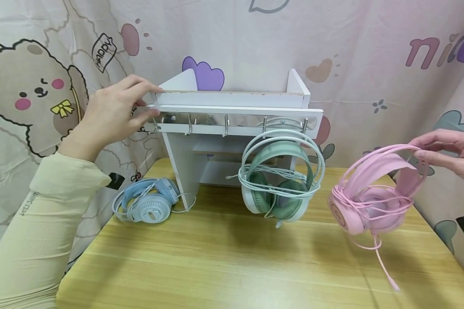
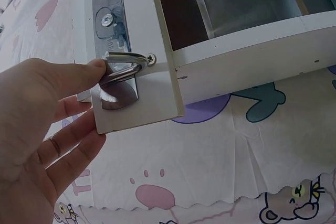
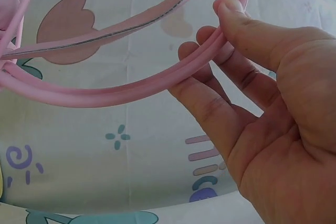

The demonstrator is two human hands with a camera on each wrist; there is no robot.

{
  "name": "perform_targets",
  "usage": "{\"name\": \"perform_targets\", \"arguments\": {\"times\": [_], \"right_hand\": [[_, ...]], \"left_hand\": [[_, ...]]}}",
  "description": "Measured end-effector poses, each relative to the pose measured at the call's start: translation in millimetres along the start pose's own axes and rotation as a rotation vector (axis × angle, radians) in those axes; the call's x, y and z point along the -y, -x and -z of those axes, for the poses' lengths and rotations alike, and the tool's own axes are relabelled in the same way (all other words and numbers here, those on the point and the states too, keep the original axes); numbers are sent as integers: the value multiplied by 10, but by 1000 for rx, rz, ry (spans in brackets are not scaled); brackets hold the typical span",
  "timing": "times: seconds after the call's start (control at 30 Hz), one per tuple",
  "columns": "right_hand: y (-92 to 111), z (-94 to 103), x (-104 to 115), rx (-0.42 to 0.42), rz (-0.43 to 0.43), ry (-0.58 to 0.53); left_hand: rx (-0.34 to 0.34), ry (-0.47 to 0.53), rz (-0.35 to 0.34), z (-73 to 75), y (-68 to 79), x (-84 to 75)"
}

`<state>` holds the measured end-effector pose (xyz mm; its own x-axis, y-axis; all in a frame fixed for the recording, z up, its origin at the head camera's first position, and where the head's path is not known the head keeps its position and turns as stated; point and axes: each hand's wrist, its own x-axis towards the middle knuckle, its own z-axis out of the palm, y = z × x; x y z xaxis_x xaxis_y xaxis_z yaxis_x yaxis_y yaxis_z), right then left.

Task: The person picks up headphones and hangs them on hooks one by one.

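My left hand [image 1: 114,112] grips the left end of the white hook rail [image 1: 232,130] on the shelf, thumb in front by the end hook [image 2: 123,66] and fingers at its edge. Green and white headphones [image 1: 280,152] hang at the rail's right part, their pale cable wound around them. At the right, my right hand [image 1: 454,150] pinches the headband of pink headphones [image 1: 375,201], thumb on one side of the band [image 3: 126,94] and fingers on the other. The pink headphones hang above the table, their wound cable's end dangling below. Blue headphones [image 1: 151,206] lie on the table left of the shelf.
The white shelf [image 1: 174,159] stands at the back of a wood-grain table [image 1: 232,266], with metal hooks [image 1: 226,125] along its front rail. A patterned curtain [image 1: 255,47] hangs behind and along both sides. The table's right edge runs below the pink headphones.
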<state>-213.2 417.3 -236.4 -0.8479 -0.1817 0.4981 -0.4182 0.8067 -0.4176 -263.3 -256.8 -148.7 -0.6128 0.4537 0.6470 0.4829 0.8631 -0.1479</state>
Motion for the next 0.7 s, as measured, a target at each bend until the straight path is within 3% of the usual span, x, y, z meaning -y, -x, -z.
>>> {"name": "perform_targets", "arguments": {"times": [0.7], "right_hand": [[-13,95,277,2,125,-120]], "left_hand": [[-11,-2,-12,-3,6,9]]}}
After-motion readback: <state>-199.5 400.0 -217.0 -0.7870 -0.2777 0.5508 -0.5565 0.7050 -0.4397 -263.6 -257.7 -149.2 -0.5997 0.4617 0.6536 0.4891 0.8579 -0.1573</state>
